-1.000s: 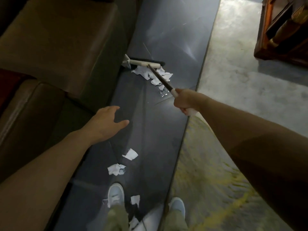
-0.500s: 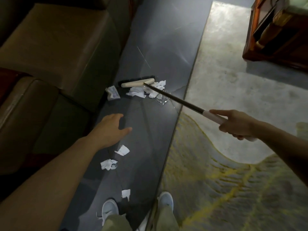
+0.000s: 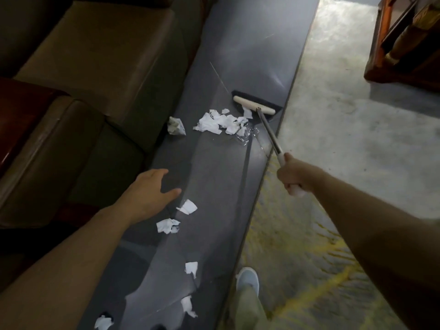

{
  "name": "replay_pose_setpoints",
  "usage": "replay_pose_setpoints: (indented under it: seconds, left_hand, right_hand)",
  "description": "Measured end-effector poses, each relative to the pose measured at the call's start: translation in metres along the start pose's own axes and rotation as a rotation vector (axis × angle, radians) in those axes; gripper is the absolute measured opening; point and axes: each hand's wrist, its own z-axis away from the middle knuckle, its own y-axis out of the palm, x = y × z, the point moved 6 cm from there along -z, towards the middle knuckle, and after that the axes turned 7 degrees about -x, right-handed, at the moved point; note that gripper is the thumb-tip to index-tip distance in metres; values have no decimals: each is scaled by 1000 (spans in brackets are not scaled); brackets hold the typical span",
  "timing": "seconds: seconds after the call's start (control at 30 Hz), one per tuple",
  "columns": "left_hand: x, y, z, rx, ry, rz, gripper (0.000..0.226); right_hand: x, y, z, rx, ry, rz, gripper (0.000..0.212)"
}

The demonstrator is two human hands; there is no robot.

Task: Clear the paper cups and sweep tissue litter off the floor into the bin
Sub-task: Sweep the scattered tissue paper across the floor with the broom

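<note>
I'm in a home living rm: leather sofa (image 3: 95, 75), patterned rug (image 3: 297, 246), wood cabinet (image 3: 404, 44), glossy tile floor (image 3: 238, 44).

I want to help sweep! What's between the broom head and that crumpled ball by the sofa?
A pile of torn tissue scraps lies between the broom head and the crumpled ball, as the head view shows.

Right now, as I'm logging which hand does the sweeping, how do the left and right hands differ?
The right hand curls around the broom handle; the left hand holds nothing. The right hand is closed tight, the left hand spread and relaxed. The left hand hovers over the dark floor near the sofa, the right hand over the edge of the rug. Both are bare and reach forward.
</note>
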Motion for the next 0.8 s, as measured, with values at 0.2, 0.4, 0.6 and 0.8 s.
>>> replay_pose_setpoints:
  seconds: [0.2, 0.4, 0.6, 0.8]
  left_hand:
    - [40, 2, 32, 2, 46, 11, 73]
    - [92, 13, 86, 21, 142, 10, 74]
    - [144, 36, 150, 107, 167, 10, 76]
    - [145, 52, 196, 125, 161, 18, 63]
  right_hand:
    - [-18, 57, 57, -21, 39, -118, 62]
    - [-39, 147, 161, -9, 53, 21, 61]
    - [-59, 236, 275, -61, 62, -123, 61]
    - [-84, 225, 314, -193, 77, -338, 64]
